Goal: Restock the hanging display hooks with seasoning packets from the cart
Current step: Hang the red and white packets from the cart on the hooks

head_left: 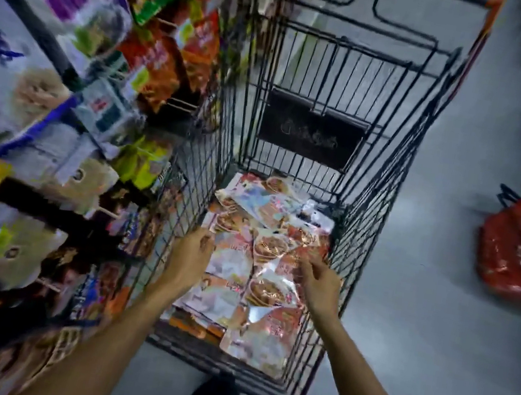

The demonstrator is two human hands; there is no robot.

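**Both hands down in cart, no pkt lifted yet**

Seasoning packets (pixel 263 253) lie loose & overlapped on the cart (pixel 378 197) floor. Left hand (pixel 192 249) is at one pkt's edge. Right hand (pixel 319 279) is half-curled over the pile. Whether either grips: can't tell, too blurred. Risk IMO: slick foil, so a grab could take several and drop some before the display hooks (pixel 106 212) on the left.

**Packets heaped in the cart, hooks alongside**

Glossy red-and-white foil seasoning packets (pixel 266 233), printed with pictures of dishes, lie flat and overlapping in a loose, crumpled heap that covers the floor of the black wire shopping cart (pixel 387 199). Thin display hooks (pixel 106 212) jut out just left of the cart, blurred.
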